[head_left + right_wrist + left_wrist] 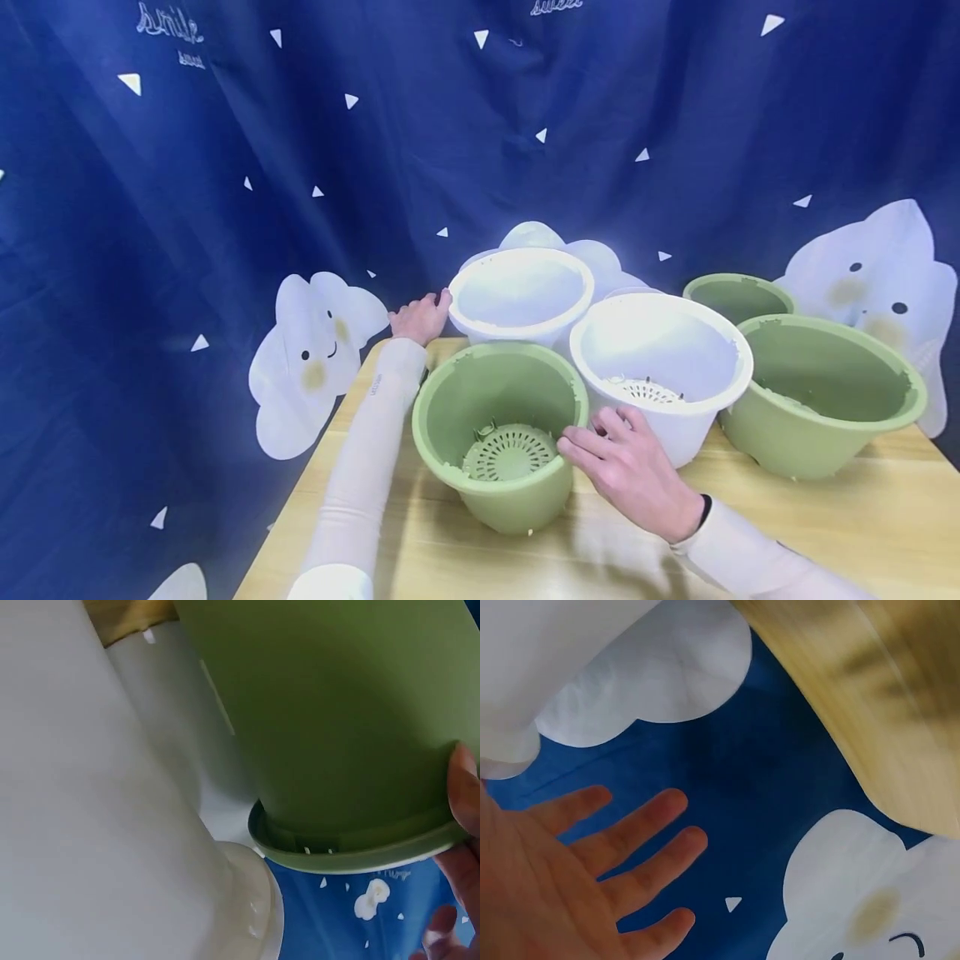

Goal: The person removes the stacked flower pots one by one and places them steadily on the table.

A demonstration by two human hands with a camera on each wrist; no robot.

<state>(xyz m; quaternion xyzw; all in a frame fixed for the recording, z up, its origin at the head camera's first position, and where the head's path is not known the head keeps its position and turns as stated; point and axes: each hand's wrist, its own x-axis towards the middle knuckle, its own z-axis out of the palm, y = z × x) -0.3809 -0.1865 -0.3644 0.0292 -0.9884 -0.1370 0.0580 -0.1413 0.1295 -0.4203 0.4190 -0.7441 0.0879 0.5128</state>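
A green plastic pot (510, 510) with a slotted bottom sits at the front of the group, its opening facing up. My right hand (633, 467) pinches its right rim; in the right wrist view the thumb (463, 784) lies against the pot's outer wall. Farther back, my left hand (422, 319) is at the left rim of a white pot (521, 292). The left wrist view shows that hand's fingers (649, 825) spread and nearly straight. A second white pot (675, 429), also with a slotted bottom, stands just beyond my right hand.
To the right stands a large green pot (795, 446), with another green pot (738, 298) behind it. All stand on a wooden table (450, 575), whose left edge runs under my left forearm. A blue curtain (420, 133) with cloud prints hangs behind.
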